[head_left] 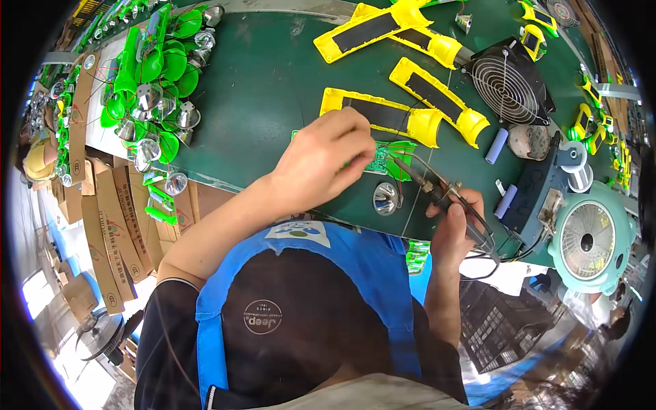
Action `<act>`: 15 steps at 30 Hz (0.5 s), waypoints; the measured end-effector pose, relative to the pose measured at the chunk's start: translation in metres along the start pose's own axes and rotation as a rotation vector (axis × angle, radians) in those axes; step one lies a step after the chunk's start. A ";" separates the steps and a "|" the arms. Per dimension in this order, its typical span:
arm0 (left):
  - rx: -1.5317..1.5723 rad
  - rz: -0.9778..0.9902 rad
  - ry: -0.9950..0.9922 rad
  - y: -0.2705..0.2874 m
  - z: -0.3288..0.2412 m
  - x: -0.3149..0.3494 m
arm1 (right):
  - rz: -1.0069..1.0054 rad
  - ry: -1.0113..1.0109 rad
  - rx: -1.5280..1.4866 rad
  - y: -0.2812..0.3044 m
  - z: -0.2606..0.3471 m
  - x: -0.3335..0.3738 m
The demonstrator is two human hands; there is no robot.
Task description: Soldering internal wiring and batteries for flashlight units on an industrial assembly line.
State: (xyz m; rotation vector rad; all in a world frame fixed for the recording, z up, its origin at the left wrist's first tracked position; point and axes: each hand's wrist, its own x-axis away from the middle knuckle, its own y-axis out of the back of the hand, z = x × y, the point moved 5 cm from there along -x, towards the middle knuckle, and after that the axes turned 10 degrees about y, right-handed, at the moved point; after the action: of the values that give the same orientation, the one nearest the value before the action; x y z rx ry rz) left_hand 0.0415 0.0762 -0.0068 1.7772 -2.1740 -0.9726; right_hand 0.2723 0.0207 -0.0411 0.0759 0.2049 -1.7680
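Observation:
A green plastic housing with a circuit board (376, 162) and thin wires lies near the table's front edge. Over its left end, my left hand (326, 158) is closed, fingers curled and pinched together; what sits between the fingertips is hidden. My right hand (456, 229) grips a soldering iron (437, 196) fitted with a thin bent metal tube. The iron's tip points at the right part of the board; whether it touches I cannot tell. A silver reflector cup (385, 199) stands just in front of the housing. Behind my left hand lies a yellow casing (386, 115) with a dark inlay.
More yellow casings (437, 96) lie farther back. A black square fan (506, 85), blue cylindrical cells (497, 146), a blue box (534, 201) with a wire spool (580, 176) and a pale green round fan (586, 239) stand right. Green housings with reflectors (160, 75) are piled left.

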 end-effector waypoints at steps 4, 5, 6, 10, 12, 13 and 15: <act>-0.252 0.050 0.001 -0.001 -0.016 0.003 | 0.092 0.061 0.079 -0.002 0.002 -0.003; -0.274 0.053 0.049 -0.004 -0.015 0.002 | 0.069 0.005 0.061 -0.001 0.001 -0.002; -0.281 0.063 0.059 -0.005 -0.014 0.000 | 0.091 0.041 0.069 -0.001 0.001 -0.002; -0.283 0.089 0.073 -0.002 -0.014 -0.002 | 0.146 0.073 0.089 -0.002 0.002 -0.003; -0.307 0.157 0.103 -0.006 -0.013 -0.003 | 0.144 0.067 0.111 0.000 -0.001 -0.001; -0.312 0.159 0.094 -0.007 -0.013 -0.004 | 0.138 0.056 0.115 0.000 -0.001 0.000; -0.329 0.166 0.097 -0.004 -0.015 -0.004 | 0.130 0.034 0.119 -0.003 0.002 -0.001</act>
State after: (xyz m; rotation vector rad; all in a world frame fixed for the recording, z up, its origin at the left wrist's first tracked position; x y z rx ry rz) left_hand 0.0537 0.0740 0.0035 1.4394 -1.9338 -1.1036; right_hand 0.2696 0.0220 -0.0391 0.2008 0.1171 -1.6491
